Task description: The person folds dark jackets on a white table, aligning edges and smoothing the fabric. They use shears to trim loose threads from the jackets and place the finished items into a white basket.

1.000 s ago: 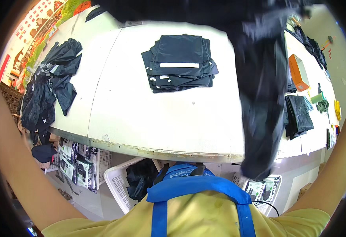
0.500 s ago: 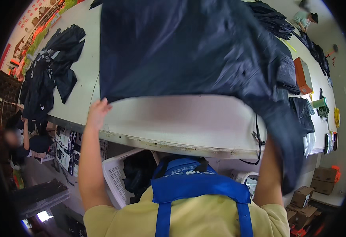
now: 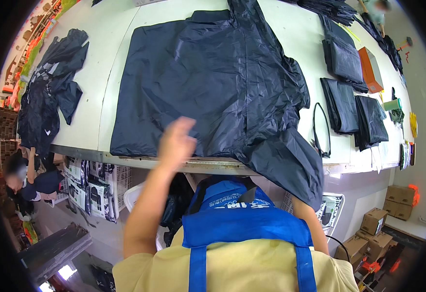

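Observation:
A shiny dark navy raincoat or jacket (image 3: 188,87) lies spread on the white table in front of me, its lower edge along the table's front. One sleeve stretches away at the top. The near right sleeve (image 3: 291,160) hangs over the table edge toward me. My left hand (image 3: 176,143), blurred by motion, is above the garment's lower part with its fingers apart and nothing in them. My right forearm (image 3: 308,216) reaches up under the hanging sleeve, which hides my right hand and its fingers.
Folded dark garments (image 3: 344,63) and an orange box (image 3: 371,70) lie at the right. A black cord loop (image 3: 321,131) sits near the right edge. More dark garments (image 3: 52,87) lie at the left, by another person. White crates and cartons (image 3: 373,221) stand below table level.
The garment has come down flat onto the table, nearer the front edge. My left hand has let go of its corner and moved right over it. My right arm has lowered.

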Demonstrator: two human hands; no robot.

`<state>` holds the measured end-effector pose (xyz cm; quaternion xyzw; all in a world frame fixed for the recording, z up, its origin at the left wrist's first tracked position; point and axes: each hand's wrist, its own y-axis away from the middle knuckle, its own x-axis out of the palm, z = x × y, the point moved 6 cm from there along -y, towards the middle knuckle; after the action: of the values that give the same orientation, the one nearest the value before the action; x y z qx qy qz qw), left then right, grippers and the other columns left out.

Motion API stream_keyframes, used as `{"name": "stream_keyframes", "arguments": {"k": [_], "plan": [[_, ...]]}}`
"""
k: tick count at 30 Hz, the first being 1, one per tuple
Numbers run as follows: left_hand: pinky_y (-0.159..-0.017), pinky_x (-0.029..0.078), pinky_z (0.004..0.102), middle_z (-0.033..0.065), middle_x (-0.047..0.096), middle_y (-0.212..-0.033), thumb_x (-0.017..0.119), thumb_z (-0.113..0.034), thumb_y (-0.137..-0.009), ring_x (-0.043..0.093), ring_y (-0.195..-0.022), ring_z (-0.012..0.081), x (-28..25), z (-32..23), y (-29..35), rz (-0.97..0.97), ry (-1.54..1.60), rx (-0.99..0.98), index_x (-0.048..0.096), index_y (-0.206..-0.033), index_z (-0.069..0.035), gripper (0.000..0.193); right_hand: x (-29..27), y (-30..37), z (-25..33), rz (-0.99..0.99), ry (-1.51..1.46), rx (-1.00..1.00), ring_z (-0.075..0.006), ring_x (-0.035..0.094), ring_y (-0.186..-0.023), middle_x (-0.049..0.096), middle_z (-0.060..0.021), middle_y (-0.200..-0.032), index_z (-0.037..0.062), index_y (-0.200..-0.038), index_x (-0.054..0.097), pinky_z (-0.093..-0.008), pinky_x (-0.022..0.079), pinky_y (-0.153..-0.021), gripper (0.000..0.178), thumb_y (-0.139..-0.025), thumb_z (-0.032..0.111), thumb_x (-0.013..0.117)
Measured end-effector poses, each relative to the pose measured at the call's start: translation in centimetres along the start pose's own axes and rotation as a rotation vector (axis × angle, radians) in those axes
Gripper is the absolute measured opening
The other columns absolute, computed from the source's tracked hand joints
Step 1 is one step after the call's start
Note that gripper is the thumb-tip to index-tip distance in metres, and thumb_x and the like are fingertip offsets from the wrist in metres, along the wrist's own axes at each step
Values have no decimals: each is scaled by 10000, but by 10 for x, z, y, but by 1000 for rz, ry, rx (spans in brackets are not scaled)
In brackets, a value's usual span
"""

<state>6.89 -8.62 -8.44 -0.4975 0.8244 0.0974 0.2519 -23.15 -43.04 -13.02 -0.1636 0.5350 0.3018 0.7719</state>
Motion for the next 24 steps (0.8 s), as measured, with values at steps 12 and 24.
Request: {"name": "stream_keyframes", "arguments": {"k": [12, 24], "plan": [[-1082, 344, 393, 173, 496, -1369, 541, -269, -898, 498, -1246, 302, 233, 54, 84, 680, -119, 100, 472, -1356, -42, 516, -16, 62, 274, 1017, -547, -751, -303, 496, -1215, 496, -181, -1343, 42, -1341, 479, -398, 375, -1045, 539, -815, -19, 582], [-1024, 369, 388, 219, 543, -1291, 570, -418, -901, 513, -1181, 374, 176, 2, 63, 676, -134, -123, 541, -1279, -24, 547, 21, -246, 88, 143, 4, -678, -282, 515, -1207, 659, -81, -1095, 126, -1058, 664, -417, 405, -981, 234, -831, 182, 659]]}}
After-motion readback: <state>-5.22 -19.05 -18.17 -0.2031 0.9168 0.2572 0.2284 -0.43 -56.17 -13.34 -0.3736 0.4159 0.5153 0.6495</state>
